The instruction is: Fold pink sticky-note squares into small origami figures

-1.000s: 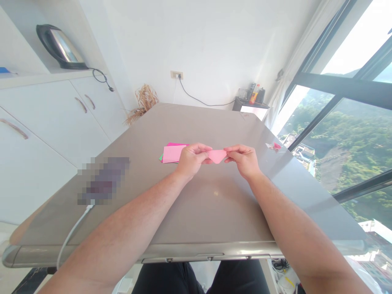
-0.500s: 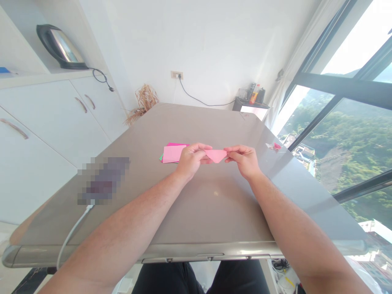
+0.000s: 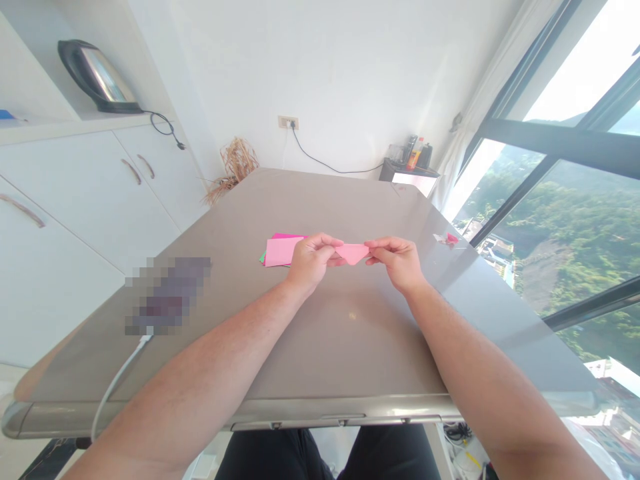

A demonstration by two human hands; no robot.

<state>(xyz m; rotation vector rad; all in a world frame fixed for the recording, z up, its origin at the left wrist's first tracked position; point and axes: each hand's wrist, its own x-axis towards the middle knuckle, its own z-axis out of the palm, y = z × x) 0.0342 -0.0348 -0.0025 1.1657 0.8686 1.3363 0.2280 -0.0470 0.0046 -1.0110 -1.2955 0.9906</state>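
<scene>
A folded piece of pink paper (image 3: 353, 253) is stretched between my two hands, its lower edge coming to a blunt point. My left hand (image 3: 314, 259) pinches its left end between thumb and fingers. At the right end, the thumb and fingertips of my right hand (image 3: 395, 260) grip it the same way. Both fingertips cover the paper's ends. Just left of my left hand lies a small stack of coloured paper (image 3: 282, 251), light pink on top with magenta and green edges showing beneath; my hand hides its right side.
The grey table (image 3: 345, 347) spreads around my hands. A blurred-out dark object (image 3: 173, 293) with a white cable (image 3: 120, 373) lies at left. Pink and white scraps (image 3: 450, 238) rest near the right edge. A kettle (image 3: 105, 80) stands on the left shelf.
Almost nothing differs: both hands keep their pinch on the pink paper, which looks slightly shifted or tilted. The stack stays in place.
</scene>
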